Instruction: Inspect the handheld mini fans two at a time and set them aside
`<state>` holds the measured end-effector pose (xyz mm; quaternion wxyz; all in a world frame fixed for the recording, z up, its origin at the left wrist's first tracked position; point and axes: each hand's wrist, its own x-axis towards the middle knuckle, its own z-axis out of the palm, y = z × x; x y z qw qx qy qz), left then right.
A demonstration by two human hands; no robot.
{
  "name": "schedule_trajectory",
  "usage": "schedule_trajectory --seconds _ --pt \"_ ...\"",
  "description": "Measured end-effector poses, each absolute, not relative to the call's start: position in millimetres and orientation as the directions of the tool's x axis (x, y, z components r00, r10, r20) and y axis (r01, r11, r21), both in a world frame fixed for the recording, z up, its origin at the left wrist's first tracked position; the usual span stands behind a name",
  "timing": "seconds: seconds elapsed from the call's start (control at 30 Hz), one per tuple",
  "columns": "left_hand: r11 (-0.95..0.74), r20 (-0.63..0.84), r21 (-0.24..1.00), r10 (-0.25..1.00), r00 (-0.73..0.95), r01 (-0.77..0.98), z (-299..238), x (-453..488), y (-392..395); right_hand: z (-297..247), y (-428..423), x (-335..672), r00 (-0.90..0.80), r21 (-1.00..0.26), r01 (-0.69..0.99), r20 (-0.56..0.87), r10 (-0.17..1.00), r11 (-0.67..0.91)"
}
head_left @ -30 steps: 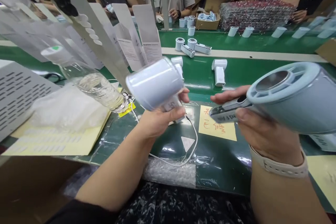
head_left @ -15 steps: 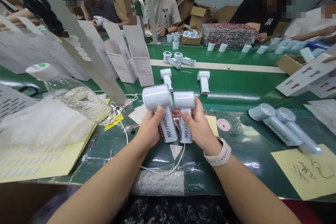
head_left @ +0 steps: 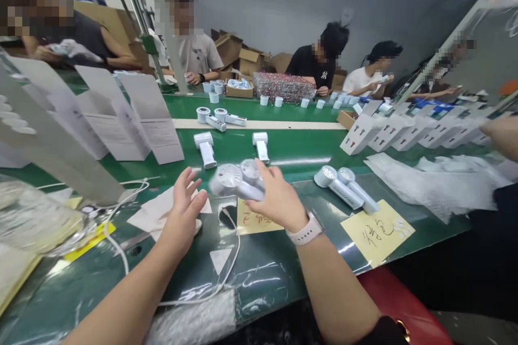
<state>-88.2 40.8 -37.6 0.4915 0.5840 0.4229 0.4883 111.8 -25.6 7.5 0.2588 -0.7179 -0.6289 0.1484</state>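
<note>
My right hand (head_left: 281,199) grips two pale blue handheld fans, a nearer fan (head_left: 227,179) and a second fan (head_left: 251,168) pressed beside it; both are smeared by motion. Their round grilles face up, and the handles run toward my palm. To the left, my left hand (head_left: 184,213) is open with fingers spread, apart from the fans. Beneath the held fans lies a yellow paper note (head_left: 259,221) with red writing. A white cable (head_left: 232,259) curls over the bench between my forearms.
Two more fans (head_left: 343,191) rest at the right by a yellow note (head_left: 370,234). On the green conveyor (head_left: 307,140) lie several fans. Open white boxes (head_left: 156,124) stand at left, and more boxes (head_left: 362,132) at right. Co-workers sit across; another person's arm (head_left: 504,137) enters at right.
My left hand has let go of its fan and spread its fingers. The right hand now holds both fans, turned with grilles up. The view has swung to the right.
</note>
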Motion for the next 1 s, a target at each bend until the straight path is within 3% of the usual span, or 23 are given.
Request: schedule_trajectory --seconds 0.07,0.17,0.33,0.4,0.47,0.57,0.67,0.83,0.9,1.0 --pt "-0.112 0.084 0.981 0.981 0.173 0.159 -37.4 -95.5 46.9 6.2 -36.0 146.1 0.280 -0.364 0.904 0.109 0.954 -0.224" --pt "-0.119 0.036 0.945 0.963 0.266 0.305 -39.9 -99.6 47.3 -8.9 -56.2 187.7 0.404 -0.269 0.895 0.155 0.902 -0.355" --pt "-0.441 0.246 0.811 0.854 0.458 0.385 -61.0 -94.8 41.9 -41.2 -79.9 212.0 0.507 -0.186 0.860 0.411 0.758 -0.475" --pt "-0.470 0.267 0.788 0.843 0.467 0.398 -68.2 -94.9 43.2 -47.2 -76.3 205.3 0.470 -0.186 0.874 0.558 0.684 -0.449" --pt "-0.464 0.264 0.781 0.852 0.451 0.418 -72.0 -96.7 46.1 -47.0 -61.7 189.2 0.391 -0.194 0.917 0.610 0.689 -0.348" --pt "-0.444 0.259 0.780 0.871 0.418 0.440 -73.3 -100.5 50.1 -41.1 -21.1 154.8 0.264 -0.242 0.956 0.461 0.848 -0.166" --pt "-0.461 0.283 0.770 0.866 0.412 0.441 -71.9 -103.6 52.7 -38.7 32.2 128.2 0.239 -0.280 0.949 0.347 0.907 -0.143" --pt "-0.445 0.267 0.722 0.886 0.380 0.529 -66.3 -101.3 49.5 -36.6 105.8 108.3 0.368 -0.290 0.916 0.329 0.870 -0.278" --pt "-0.398 0.227 0.726 0.908 0.352 0.560 -65.6 -94.7 44.5 -34.5 119.3 91.2 0.331 -0.298 0.927 0.356 0.874 -0.230" --pt "-0.265 0.039 0.826 0.908 0.418 0.498 -68.8 -87.2 47.7 -39.6 126.6 63.5 0.161 -0.313 0.950 0.414 0.896 -0.026"
